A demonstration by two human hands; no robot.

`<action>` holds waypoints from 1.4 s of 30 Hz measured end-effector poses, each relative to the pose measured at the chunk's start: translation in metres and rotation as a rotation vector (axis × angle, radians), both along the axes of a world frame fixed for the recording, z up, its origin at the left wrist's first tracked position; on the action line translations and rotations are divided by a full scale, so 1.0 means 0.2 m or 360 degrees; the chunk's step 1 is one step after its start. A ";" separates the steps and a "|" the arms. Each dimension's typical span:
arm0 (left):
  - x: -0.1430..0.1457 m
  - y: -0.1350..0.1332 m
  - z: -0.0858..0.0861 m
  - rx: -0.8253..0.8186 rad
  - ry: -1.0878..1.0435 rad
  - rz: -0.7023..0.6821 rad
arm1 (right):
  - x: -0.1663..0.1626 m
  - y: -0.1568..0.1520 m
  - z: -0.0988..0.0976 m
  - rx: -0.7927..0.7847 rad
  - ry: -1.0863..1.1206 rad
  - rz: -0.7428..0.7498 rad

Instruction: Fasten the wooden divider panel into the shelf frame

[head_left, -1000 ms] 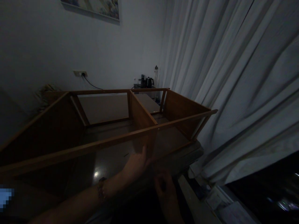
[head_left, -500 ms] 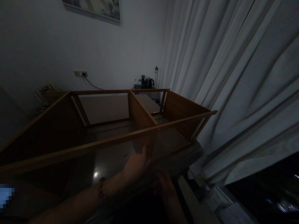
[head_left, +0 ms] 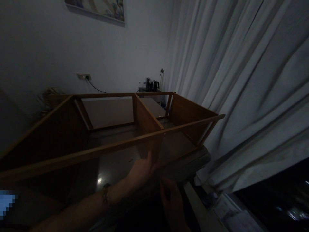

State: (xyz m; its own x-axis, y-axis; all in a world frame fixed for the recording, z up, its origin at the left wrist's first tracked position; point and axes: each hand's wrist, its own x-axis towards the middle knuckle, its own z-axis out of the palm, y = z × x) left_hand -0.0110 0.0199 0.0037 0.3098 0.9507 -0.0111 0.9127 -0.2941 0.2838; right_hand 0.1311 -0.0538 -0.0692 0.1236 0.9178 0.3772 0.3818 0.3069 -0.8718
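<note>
A brown wooden shelf frame [head_left: 113, 146] lies in front of me, with a middle divider board [head_left: 149, 114] across it. My left hand [head_left: 141, 170], a bracelet on its wrist, is at the divider's near lower end. Its thumb points up along the board and its fingers curl round the near edge. Just to the right and lower, my right hand [head_left: 171, 193] is close to the frame's near side, fingers bent in together. Deep shadow hides whether anything small is between them.
White curtains [head_left: 231, 80] hang along the right side. A black kettle [head_left: 154, 85] stands on a small table at the back. A cable runs from a wall socket [head_left: 83, 76]. Papers or boxes [head_left: 231, 209] lie at lower right, and a dried plant [head_left: 49, 96] is at left.
My right hand has turned slightly and its fingers have curled in more. My left hand and the frame stay where they were.
</note>
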 end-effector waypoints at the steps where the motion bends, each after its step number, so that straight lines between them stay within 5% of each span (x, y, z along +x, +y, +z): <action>1: 0.00 0.00 0.00 0.0008 -0.0005 0.0002 | 0.00 0.00 0.00 -0.0021 0.0024 0.0009; 9: 0.00 0.00 0.03 -0.0074 0.0036 -0.0013 | -0.02 0.06 0.02 -0.0762 0.1118 0.0214; 15: 0.00 0.00 0.02 -0.0099 0.0020 0.0020 | -0.04 0.07 -0.02 -0.0849 0.1918 0.0323; 20: 0.00 0.00 0.00 -0.0028 0.0014 0.0000 | -0.04 0.04 0.04 -0.0825 0.1677 0.0333; 26: 0.00 0.01 -0.03 0.0000 0.0080 0.0014 | -0.02 0.01 0.02 -0.0393 0.0413 0.0245; 30: 0.00 0.01 -0.03 0.0026 0.0068 0.0004 | 0.00 0.00 -0.03 -0.0083 -0.0062 0.0239; 36: 0.00 0.00 -0.01 -0.0008 0.0053 0.0009 | 0.02 0.01 0.05 -0.0439 0.0412 0.0306; 42: 0.00 0.00 0.00 -0.0039 0.0068 0.0023 | 0.01 0.06 -0.01 -0.0972 0.1152 0.0412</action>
